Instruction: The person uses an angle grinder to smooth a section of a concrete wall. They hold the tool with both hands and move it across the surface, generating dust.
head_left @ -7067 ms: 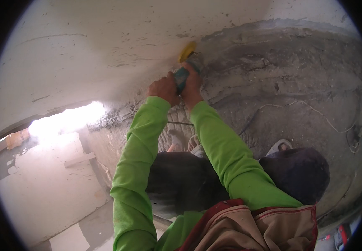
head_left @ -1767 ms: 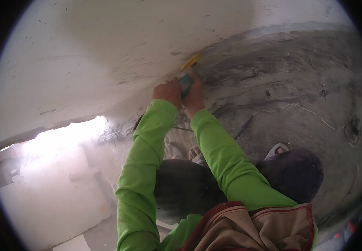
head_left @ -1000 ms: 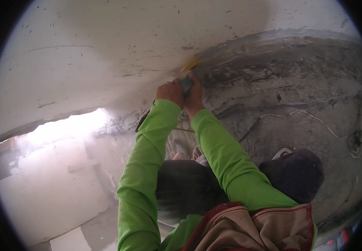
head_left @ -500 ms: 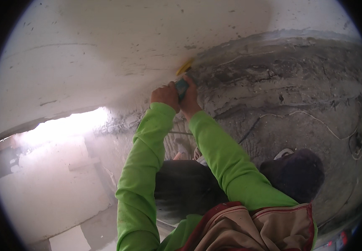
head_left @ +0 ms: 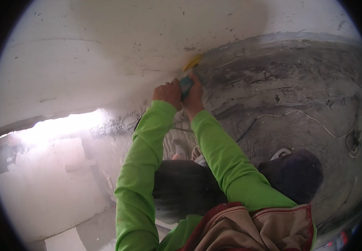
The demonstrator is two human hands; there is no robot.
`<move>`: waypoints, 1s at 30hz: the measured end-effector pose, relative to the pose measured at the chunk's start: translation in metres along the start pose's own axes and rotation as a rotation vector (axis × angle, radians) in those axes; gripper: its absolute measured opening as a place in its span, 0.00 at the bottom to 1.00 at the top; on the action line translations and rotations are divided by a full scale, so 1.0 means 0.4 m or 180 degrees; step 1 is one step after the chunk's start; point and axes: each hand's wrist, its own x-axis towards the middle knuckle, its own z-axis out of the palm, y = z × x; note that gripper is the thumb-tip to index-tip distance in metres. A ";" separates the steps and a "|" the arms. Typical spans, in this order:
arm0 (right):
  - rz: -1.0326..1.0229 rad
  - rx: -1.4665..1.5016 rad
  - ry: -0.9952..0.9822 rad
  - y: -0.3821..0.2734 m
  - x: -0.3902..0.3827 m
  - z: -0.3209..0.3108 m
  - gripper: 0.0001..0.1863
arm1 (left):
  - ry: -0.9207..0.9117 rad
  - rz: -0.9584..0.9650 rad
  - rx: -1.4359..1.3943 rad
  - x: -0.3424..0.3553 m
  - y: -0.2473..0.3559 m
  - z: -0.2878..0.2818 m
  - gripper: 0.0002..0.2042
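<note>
My left hand and my right hand are closed round a teal hand power tool, which looks like an angle grinder. Its yellow disc, slightly blurred, is at the lower edge of the white wall, along the seam with rough grey plaster or concrete; whether it touches cannot be told for sure. My fingers hide much of the tool's body. Pale haze, apparently dust, hangs to the left of my hands.
My knees and sandalled feet are below my arms. A thin cable loops over the grey surface at right. At left, a bright low opening lies beside pale boards. Small red objects sit at the lower right rim.
My hands and the tool have shifted slightly up and right in the picture since half a second ago. They sit lower than seven seconds ago. The haze at left is thicker than then.
</note>
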 end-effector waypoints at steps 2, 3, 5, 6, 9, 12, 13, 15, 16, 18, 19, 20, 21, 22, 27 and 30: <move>-0.0012 -0.0034 -0.0047 0.020 0.002 -0.010 0.10 | -0.0060 -0.0092 -0.0030 -0.010 -0.013 0.005 0.29; -0.0011 -0.0048 0.0028 0.036 -0.007 -0.004 0.10 | -0.0071 -0.0155 -0.0036 -0.017 -0.026 0.012 0.29; 0.0020 -0.0081 0.0128 0.052 -0.015 0.002 0.11 | -0.0068 -0.0227 -0.0067 -0.025 -0.040 0.024 0.29; 0.0048 -0.0099 0.0153 0.054 -0.015 0.002 0.11 | -0.0053 -0.0235 -0.0091 -0.027 -0.043 0.030 0.29; 0.0025 -0.0217 0.0311 0.057 -0.032 0.013 0.12 | -0.0150 -0.0275 -0.0157 -0.032 -0.047 0.033 0.29; -0.0151 -0.0261 0.0411 0.037 -0.024 0.016 0.12 | -0.0058 -0.0159 -0.0233 -0.023 -0.036 0.029 0.29; -0.0225 -0.0257 0.0428 0.027 -0.017 0.014 0.11 | 0.0016 -0.0094 -0.0260 -0.017 -0.030 0.026 0.29; -0.0357 -0.0391 0.0363 0.013 -0.024 0.014 0.14 | 0.0046 -0.0041 -0.0287 -0.014 -0.024 0.024 0.29; -0.0419 -0.0460 0.0331 0.010 -0.028 0.016 0.15 | 0.0060 -0.0019 -0.0301 -0.012 -0.022 0.024 0.28; -0.0478 -0.0438 0.0401 0.004 -0.025 0.020 0.14 | 0.0035 -0.0057 -0.0292 -0.006 -0.015 0.024 0.28; -0.0501 -0.0430 0.0436 0.004 -0.024 0.021 0.14 | 0.0021 -0.0082 -0.0290 -0.005 -0.014 0.026 0.28; -0.0425 -0.0428 0.0415 0.010 -0.029 0.023 0.14 | -0.0021 -0.0120 -0.0300 -0.006 -0.021 0.031 0.28; -0.0346 -0.0429 0.0394 0.019 -0.035 0.024 0.15 | -0.0064 -0.0161 -0.0311 -0.011 -0.030 0.036 0.28; -0.0264 -0.0431 0.0373 0.030 -0.041 0.025 0.15 | -0.0107 -0.0206 -0.0324 -0.017 -0.040 0.041 0.28; -0.0411 -0.0563 0.0422 0.080 -0.038 0.016 0.19 | -0.0136 -0.0375 -0.0417 -0.044 -0.074 0.052 0.29; -0.0397 -0.0639 0.0482 0.101 -0.016 -0.006 0.22 | -0.0156 -0.0411 -0.0425 -0.044 -0.086 0.074 0.29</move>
